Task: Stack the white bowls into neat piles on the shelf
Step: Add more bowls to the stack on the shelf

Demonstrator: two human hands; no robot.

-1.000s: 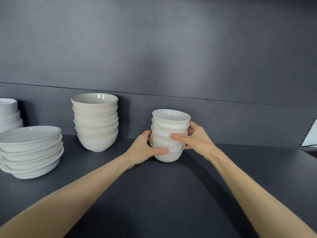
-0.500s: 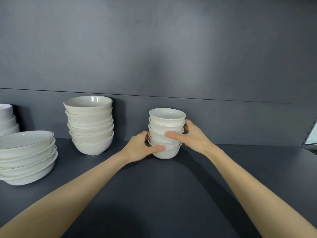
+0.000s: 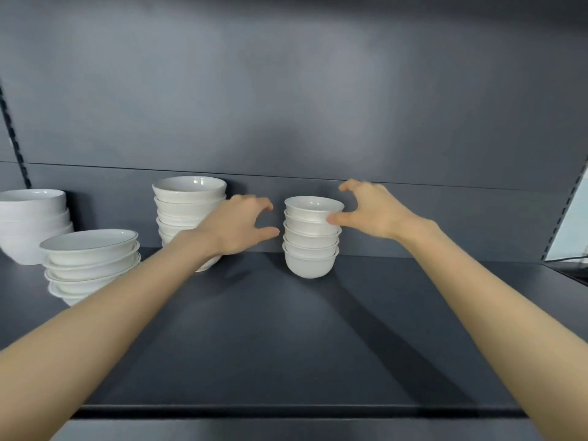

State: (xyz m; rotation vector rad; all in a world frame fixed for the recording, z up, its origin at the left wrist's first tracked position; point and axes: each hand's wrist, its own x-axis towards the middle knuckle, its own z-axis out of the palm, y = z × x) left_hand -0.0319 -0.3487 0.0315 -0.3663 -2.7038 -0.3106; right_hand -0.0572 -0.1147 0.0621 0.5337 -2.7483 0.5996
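Seems nearly finished: white ceramic bowls (image 3: pixel 187 202) in four neat piles on dark grey shelf (image 3: pixel 286 338). Left hand (image 3: pixel 238 226), right hand (image 3: pixel 377 208) beside rightmost pile (image 3: pixel 310 249), fingers (image 3: pixel 351 186) spread, gripping nothing.

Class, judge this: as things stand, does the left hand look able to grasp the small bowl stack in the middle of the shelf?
Probably yes. The left hand hovers open just beside the small bowl stack, not touching it, and nothing stands in the gap between them.
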